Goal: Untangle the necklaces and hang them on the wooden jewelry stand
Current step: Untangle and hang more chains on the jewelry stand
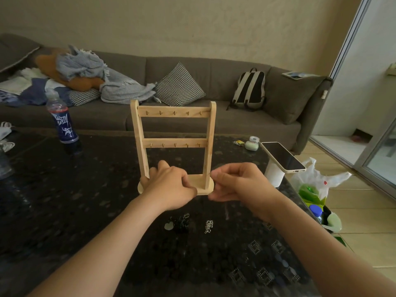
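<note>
Wooden jewelry stand [173, 144] upright mid-bench. Left hand [169, 187] and right hand [235, 183] raised before its base, fingers curled, nearly meeting. Right pinches faint thin strand [210, 175]; left's hold cannot tell. Dark necklace tangle [180, 222] and silver chain [209, 226] lie on bench [64, 189], 6 o'clock of stand.

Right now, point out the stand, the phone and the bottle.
stand [167, 111]: head view, on its top rail between two hooks.
phone [282, 156]: head view, middle of its dark screen.
bottle [64, 123]: head view, on its blue label.
</note>
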